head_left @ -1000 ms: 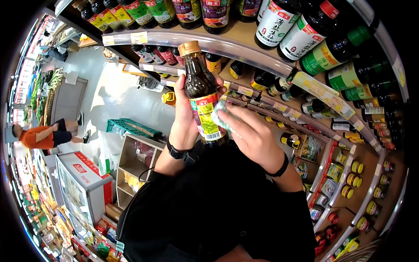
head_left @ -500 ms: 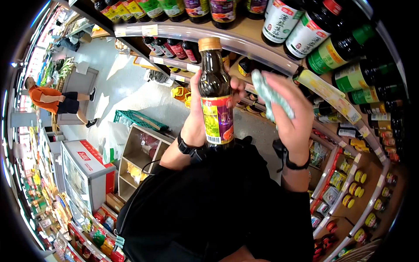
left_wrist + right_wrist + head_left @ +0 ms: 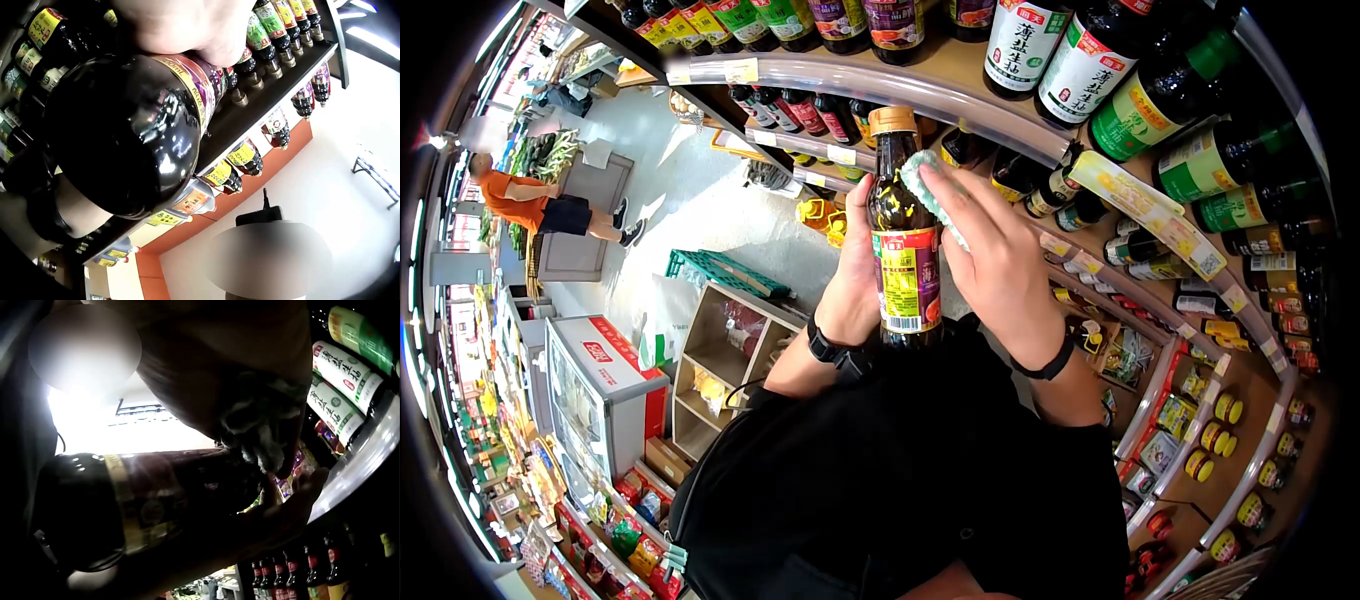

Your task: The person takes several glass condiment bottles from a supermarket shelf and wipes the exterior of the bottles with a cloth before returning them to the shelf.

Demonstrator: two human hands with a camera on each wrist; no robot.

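Observation:
A dark sauce bottle with a gold cap and a yellow, red and purple label stands roughly upright in front of the chest. My left hand grips it from the left side, some fingers hidden behind it. A pale green and white cloth is held in my right hand against the bottle's neck and shoulder. In the left wrist view the bottle's base fills much of the picture. The right wrist view is dark, with the crumpled cloth by the bottle's neck.
Shelves of sauce bottles run above and to the right, edged by a clear price rail. Lower left are a white freezer, a wooden cubby shelf and a green crate. A person in orange stands far left.
The right hand, off the bottle half a second ago, has come back left and holds the cloth to its neck. The left hand still grips the bottle, its label turned slightly.

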